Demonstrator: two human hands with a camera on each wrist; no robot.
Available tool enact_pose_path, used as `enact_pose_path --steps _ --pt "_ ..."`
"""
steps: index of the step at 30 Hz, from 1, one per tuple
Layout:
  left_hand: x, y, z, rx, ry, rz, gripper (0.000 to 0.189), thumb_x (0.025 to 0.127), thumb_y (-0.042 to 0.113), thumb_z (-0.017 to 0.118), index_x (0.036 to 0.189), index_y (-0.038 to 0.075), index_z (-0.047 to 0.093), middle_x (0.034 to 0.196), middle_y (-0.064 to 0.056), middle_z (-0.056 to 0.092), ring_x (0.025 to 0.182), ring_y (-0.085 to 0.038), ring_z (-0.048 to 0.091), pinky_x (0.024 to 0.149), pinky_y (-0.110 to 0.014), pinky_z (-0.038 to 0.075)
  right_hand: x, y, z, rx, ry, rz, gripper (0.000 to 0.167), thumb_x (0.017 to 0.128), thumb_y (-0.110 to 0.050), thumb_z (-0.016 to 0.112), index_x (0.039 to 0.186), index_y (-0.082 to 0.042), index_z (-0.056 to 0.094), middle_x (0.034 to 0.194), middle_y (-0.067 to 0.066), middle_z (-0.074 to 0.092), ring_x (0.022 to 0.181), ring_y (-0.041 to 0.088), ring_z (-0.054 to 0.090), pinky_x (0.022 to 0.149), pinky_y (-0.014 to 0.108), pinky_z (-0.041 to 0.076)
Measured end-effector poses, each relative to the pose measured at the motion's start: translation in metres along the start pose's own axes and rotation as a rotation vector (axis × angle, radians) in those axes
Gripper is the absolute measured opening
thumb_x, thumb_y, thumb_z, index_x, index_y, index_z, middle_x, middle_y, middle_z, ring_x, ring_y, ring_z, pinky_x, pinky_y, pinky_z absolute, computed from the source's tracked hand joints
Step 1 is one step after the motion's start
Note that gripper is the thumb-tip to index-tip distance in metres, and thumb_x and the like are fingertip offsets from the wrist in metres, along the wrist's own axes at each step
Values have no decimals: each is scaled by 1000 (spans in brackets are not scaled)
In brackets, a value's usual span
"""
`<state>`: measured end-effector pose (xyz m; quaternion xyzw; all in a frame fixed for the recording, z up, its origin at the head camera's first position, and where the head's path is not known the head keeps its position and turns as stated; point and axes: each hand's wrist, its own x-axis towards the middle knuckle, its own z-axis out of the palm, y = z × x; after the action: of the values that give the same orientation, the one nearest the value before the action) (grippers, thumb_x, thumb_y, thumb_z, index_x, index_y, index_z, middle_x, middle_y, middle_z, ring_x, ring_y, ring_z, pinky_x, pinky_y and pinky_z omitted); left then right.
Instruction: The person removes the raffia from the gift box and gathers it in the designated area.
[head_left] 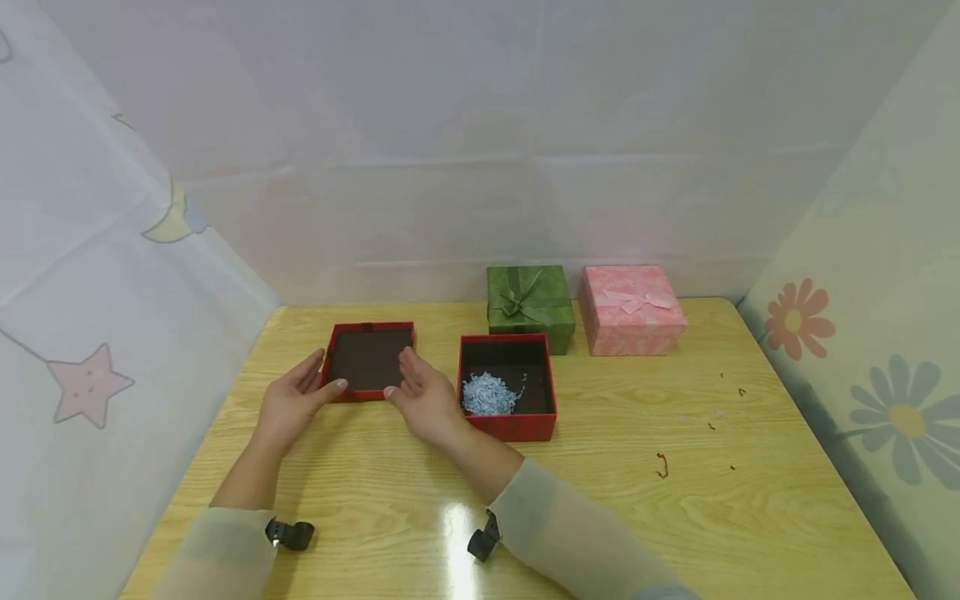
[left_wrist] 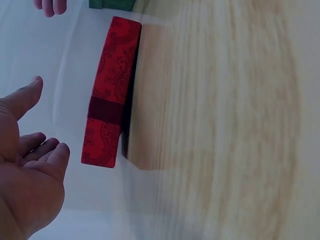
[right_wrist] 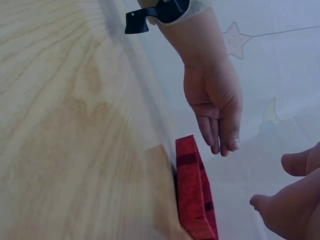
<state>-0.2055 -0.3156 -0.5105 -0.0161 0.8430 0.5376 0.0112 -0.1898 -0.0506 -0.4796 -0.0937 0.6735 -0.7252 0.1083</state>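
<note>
A shallow red box lid (head_left: 369, 360) lies with its dark brown inside facing up, on the left part of the table. Its red patterned side with a dark ribbon band shows in the left wrist view. My left hand (head_left: 291, 406) is beside the lid's left front corner, fingers extended and thumb apart. Across from it, my right hand (head_left: 431, 404) is held near the lid's right front corner, palm turned inward and fingers straight. Neither hand holds anything. Just right of the right hand stands the open red box (head_left: 517, 429), with pale blue shredded paper (head_left: 489, 394) inside.
Behind the red box are a green gift box (head_left: 534, 304) with a bow and a pink gift box (head_left: 633, 312). A reddish-brown scrap (head_left: 662, 465) and several tiny bits lie on the wooden table (head_left: 600, 517), right side. Patterned cloth surrounds the table.
</note>
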Motion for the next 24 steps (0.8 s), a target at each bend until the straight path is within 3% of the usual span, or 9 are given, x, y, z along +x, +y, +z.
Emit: enact_pose_path --steps 8,15,24 --pt "-6 21 12 -29 -45 42 91 93 44 79 165 19 30 169 -6 27 152 -35 31 106 -15 43 -8 -23 -26 14 -78 0 68 101 -11 70 161 -9 38 158 3 49 145 20 46 114 29 45" --pt "-12 38 24 -27 -101 84 89 93 42 79 165 22 31 168 -3 30 152 -35 33 109 -20 43 -14 -34 -47 -37 -51 -44 50 100 -13 71 147 -8 55 142 6 63 135 26 57 107 34 52" --pt "-15 54 44 -42 -143 116 82 91 43 81 161 34 38 165 -4 38 149 -38 38 107 -35 49 -16 -39 -80 -114 -108 4 57 102 -13 67 155 -11 46 149 9 57 138 27 53 109 36 51"
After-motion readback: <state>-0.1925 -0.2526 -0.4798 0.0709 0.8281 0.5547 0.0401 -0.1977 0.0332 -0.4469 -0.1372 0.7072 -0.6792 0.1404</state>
